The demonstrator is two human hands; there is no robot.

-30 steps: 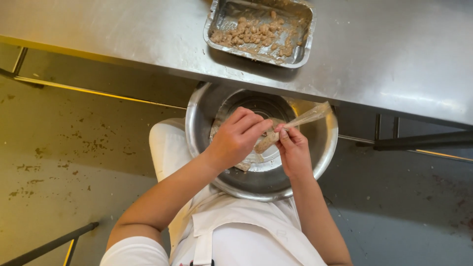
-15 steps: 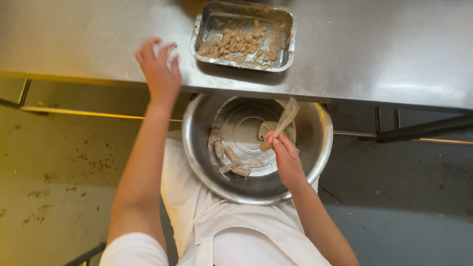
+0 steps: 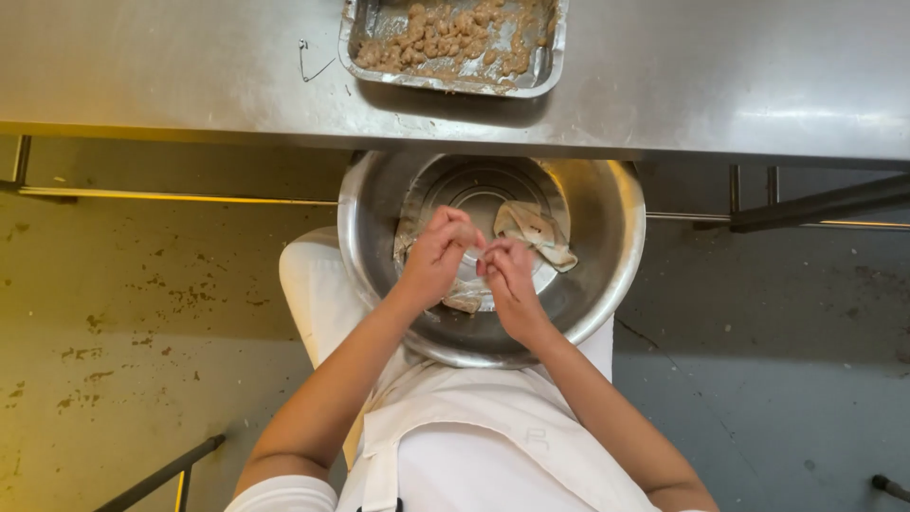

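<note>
Resting in the person's lap, a large steel bowl (image 3: 607, 204) sits just near of the edge of the steel bench (image 3: 190, 76), and both hands meet over its middle. The left hand (image 3: 438, 254) comes in from the near left with its fingers curled, the thumb and fingertips pinched together. The right hand (image 3: 510, 277) comes in from the near right, and its fingertips are pinched too, touching those of the left hand. Both grips are narrow and closed on a thin, pale strip of meat (image 3: 536, 230), whose loose end lies folded to the right of the hands on the flat bottom of the bowl. The part of the strip between the fingers is too small to make out clearly. A second pale scrap (image 3: 464, 298) lies in the bowl just near of the hands, partly hidden under the left one, and more of the same stuff shows along the bowl's left inner wall.

On the bench, at the far edge of the view and a little left of the bowl's centre, stands a shallow metal tray (image 3: 555, 62) filled with small brownish lumps (image 3: 445, 33) in a wet layer. The tray is well apart from the hands. A bent wire clip (image 3: 313, 64) lies on the bench left of the tray.

The person wears a white apron (image 3: 474, 446) and white trousers. The floor (image 3: 123, 313) on the left is yellowish and spotted, and on the right it is grey.
</note>
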